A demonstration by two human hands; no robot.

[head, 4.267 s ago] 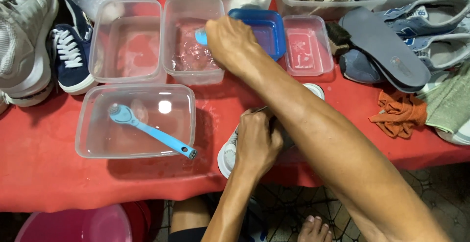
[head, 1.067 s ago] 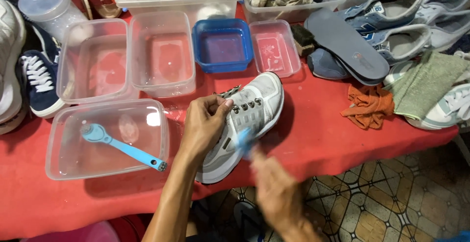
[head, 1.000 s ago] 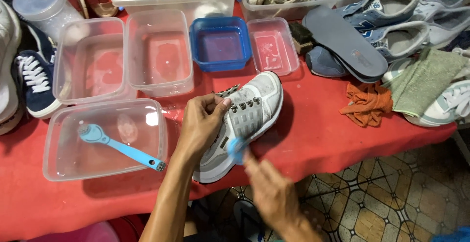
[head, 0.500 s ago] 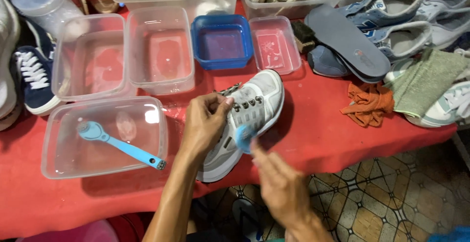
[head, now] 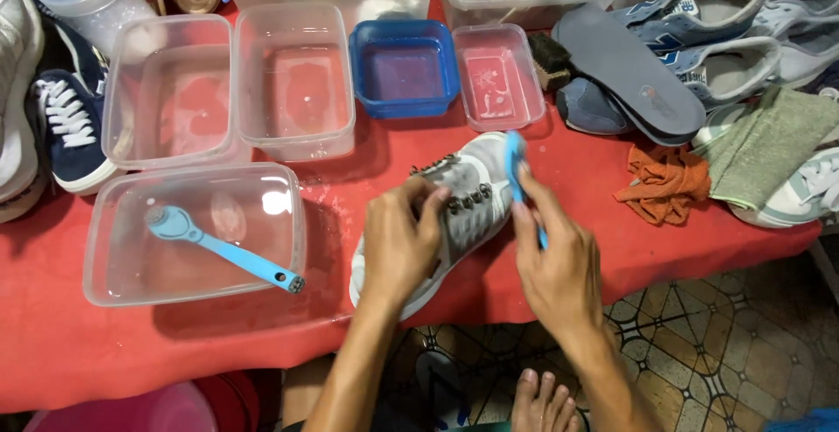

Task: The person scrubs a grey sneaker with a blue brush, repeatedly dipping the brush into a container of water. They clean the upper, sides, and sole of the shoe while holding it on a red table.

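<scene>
At the far left a navy sneaker (head: 65,131) is seen on the red cloth (head: 131,353), with clear tubs (head: 166,91) behind it. In the near tub (head: 197,235) a blue brush (head: 218,247) is left lying in water, untouched.

The grey shoe (head: 468,200) is laid on its side at the table's front edge, toe pointing away. It is gripped by the left hand (head: 400,244), whose fingers are clamped over the laced part. Compared with half a second ago, the small brush (head: 517,170) has been carried from the middle of the shoe up towards the toe; it is held in the right hand (head: 559,262), the fingers closed round its handle and its head pressed against the shoe's right flank. The shoe itself has hardly been shifted. From this it is judged that scrubbing is being worked along the side in strokes, not finished.

Behind, a blue tray (head: 404,65) and a small pink-tinted tub (head: 498,74) are set side by side. Further right an insole (head: 625,69), an orange rag (head: 666,186) and a green cloth (head: 769,144) are spread, with more shoes beyond
</scene>
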